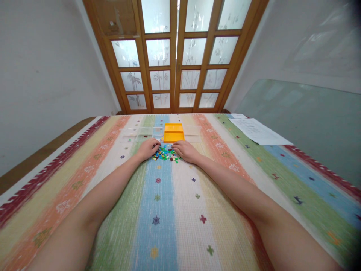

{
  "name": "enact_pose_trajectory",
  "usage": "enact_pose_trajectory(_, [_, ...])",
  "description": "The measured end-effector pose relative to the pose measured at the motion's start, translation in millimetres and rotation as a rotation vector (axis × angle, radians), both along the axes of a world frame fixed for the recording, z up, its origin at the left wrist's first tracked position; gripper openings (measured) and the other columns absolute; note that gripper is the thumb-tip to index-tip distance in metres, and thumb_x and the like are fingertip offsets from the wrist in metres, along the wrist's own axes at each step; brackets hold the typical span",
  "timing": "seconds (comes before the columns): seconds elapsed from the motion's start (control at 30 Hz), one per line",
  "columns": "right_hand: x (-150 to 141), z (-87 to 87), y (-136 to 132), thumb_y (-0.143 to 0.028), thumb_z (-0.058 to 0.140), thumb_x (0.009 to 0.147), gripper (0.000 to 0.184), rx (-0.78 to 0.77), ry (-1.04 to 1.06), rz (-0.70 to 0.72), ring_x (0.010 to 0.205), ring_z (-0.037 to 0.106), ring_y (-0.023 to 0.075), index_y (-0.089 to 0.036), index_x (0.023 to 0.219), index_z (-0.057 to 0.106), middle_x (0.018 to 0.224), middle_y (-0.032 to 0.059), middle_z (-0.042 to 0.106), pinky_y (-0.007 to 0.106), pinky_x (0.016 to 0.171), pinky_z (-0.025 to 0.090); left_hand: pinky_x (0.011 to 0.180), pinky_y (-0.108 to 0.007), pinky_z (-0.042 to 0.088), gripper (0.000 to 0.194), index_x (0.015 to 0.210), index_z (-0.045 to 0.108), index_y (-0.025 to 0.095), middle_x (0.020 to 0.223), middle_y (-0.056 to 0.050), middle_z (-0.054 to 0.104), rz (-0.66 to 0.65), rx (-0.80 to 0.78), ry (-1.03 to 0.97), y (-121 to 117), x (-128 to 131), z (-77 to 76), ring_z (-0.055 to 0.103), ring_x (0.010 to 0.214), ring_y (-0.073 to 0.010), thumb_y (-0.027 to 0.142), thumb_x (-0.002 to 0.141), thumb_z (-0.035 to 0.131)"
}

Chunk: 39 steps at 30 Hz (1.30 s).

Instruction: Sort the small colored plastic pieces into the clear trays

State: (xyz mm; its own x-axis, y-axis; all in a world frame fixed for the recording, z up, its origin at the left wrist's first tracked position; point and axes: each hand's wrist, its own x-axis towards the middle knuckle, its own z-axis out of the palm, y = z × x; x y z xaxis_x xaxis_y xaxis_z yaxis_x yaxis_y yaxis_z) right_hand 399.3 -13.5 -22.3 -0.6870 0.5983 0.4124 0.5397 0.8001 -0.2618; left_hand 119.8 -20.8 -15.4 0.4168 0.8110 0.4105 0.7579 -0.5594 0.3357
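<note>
A loose pile of small coloured plastic pieces (166, 154), green, blue, yellow, white and dark red, lies on the tablecloth. At its left edge is my left hand (148, 148), fingers curled in and closed at the pieces; whatever is between the fingertips is too small to make out. My right hand (186, 150) rests at the opposite edge, fingers stretched out and slightly apart over the pieces. Just behind the pile sits an open yellow box (173, 137) with a divider across it. A clear plastic tray (135, 134) left of the box contains a few small pieces.
Another clear plastic tray (193, 134) stands right of the yellow box. White paper sheets (255, 130) lie toward the table's far right. A striped tablecloth (160, 241) covers the table. Beyond its far edge are wooden doors (176, 90) with glass panes, and a pale green panel (304, 113) stands at right.
</note>
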Motion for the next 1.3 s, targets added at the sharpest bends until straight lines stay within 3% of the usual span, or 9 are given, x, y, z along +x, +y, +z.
enact_pose_trajectory(0.2, [1.0,-4.6,3.6,-0.036,0.037,0.110,0.043,0.050,-0.007,-0.016,0.106,0.064,0.0246,-0.017,0.116,0.075,0.111,0.0124,0.073,0.038,0.097,0.045,0.097,-0.038,0.049,0.022,0.103,0.075,0.022,0.106,-0.006,0.070,-0.026,0.026,-0.001,-2.6,8.7,0.3,0.063,0.104,-0.0230,0.026,0.097,0.054])
enact_pose_trajectory(0.37, [5.6,0.6,3.5,-0.037,0.035,0.110,0.044,0.110,0.049,-0.100,0.107,0.063,0.0251,-0.018,0.113,0.075,0.113,0.0122,0.073,0.039,0.099,0.044,0.107,-0.042,0.045,0.030,0.120,0.072,0.023,0.121,-0.008,0.069,-0.100,0.034,0.030,-9.4,22.8,0.0,0.060,0.117,-0.0245,0.033,0.101,0.052])
enact_pose_trajectory(0.6, [24.4,5.8,12.1,-0.035,0.037,0.109,0.043,0.145,0.218,-0.439,0.102,0.064,0.0252,-0.018,0.105,0.076,0.109,0.0117,0.073,0.037,0.095,0.044,0.118,-0.045,0.037,0.041,0.133,0.067,0.023,0.137,-0.010,0.064,-0.177,0.042,0.136,-15.1,33.2,-6.0,0.051,0.131,-0.0255,0.043,0.104,0.046])
enact_pose_trajectory(0.73, [36.6,2.1,20.4,-0.034,0.041,0.107,0.040,0.114,0.209,-0.634,0.100,0.064,0.0254,-0.017,0.100,0.076,0.106,0.0122,0.074,0.037,0.091,0.043,0.118,-0.046,0.037,0.043,0.132,0.068,0.022,0.136,-0.010,0.065,-0.173,0.026,0.143,-12.3,31.2,-10.5,0.052,0.131,-0.0251,0.045,0.105,0.044])
enact_pose_trajectory(0.83, [39.8,-1.0,23.9,-0.033,0.044,0.106,0.037,0.100,0.165,-0.693,0.098,0.063,0.0257,-0.016,0.097,0.077,0.105,0.0129,0.074,0.036,0.088,0.043,0.119,-0.046,0.037,0.043,0.132,0.068,0.022,0.136,-0.010,0.065,-0.176,0.023,0.143,-10.7,30.0,-12.6,0.052,0.131,-0.0249,0.046,0.105,0.044])
enact_pose_trajectory(0.93, [37.3,-2.2,24.0,-0.031,0.045,0.106,0.036,0.112,0.155,-0.639,0.100,0.063,0.0253,-0.017,0.097,0.077,0.106,0.0122,0.073,0.036,0.089,0.043,0.119,-0.045,0.036,0.044,0.132,0.068,0.021,0.136,-0.010,0.065,-0.179,0.034,0.144,-11.1,30.6,-12.6,0.052,0.132,-0.0248,0.046,0.105,0.044])
enact_pose_trajectory(1.17, [19.6,2.2,11.6,-0.030,0.045,0.106,0.034,0.094,0.098,-0.247,0.101,0.062,0.0228,-0.018,0.099,0.076,0.106,0.0101,0.073,0.036,0.094,0.043,0.118,-0.045,0.037,0.044,0.129,0.070,0.022,0.132,-0.009,0.068,-0.158,0.030,0.138,-12.6,30.3,-7.6,0.054,0.129,-0.0244,0.046,0.106,0.041])
enact_pose_trajectory(1.3, [10.5,2.5,4.7,-0.033,0.044,0.108,0.035,0.059,0.072,-0.086,0.104,0.064,0.0227,-0.019,0.105,0.076,0.107,0.0101,0.074,0.037,0.096,0.045,0.122,-0.046,0.033,0.044,0.137,0.065,0.022,0.140,-0.008,0.065,-0.215,0.009,0.146,-11.9,31.2,-8.3,0.051,0.135,-0.0237,0.041,0.106,0.040])
